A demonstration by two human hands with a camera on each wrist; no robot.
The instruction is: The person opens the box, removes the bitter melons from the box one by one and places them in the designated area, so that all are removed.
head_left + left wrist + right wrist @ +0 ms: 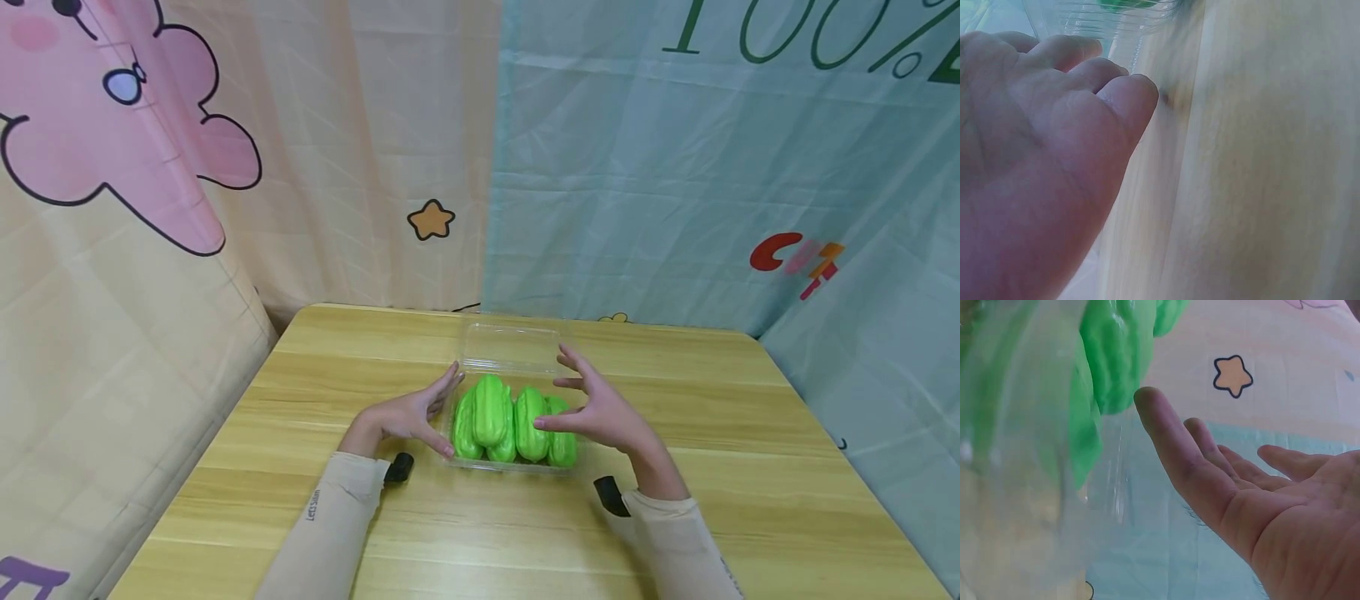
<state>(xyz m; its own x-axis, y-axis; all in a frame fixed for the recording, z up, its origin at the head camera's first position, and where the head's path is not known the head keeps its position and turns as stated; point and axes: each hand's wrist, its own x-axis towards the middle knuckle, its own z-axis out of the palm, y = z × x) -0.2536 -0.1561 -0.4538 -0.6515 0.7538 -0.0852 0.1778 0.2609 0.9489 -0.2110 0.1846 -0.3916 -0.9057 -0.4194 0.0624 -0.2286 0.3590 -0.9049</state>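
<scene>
A clear plastic clamshell box (512, 468) sits on the table with its hinged lid (510, 348) laid back. Several glossy green, ribbed, cucumber-shaped pieces (490, 410) fill it, some stacked on others. My left hand (412, 414) is beside the box's left wall, thumb low near the front corner and fingers reaching toward the back. In the left wrist view, its fingertips come close to the ribbed clear wall (1110, 25). Over the right side hovers my right hand (600, 410), fingers spread and holding nothing. One green piece (1119, 356) shows beside its thumb in the right wrist view.
The wooden table (675, 533) reaches to fabric curtains behind and on both sides. Black wrist cameras (400, 467) sit at the cuffs of both pale sleeves (330, 517). The open lid lies toward the table's back edge.
</scene>
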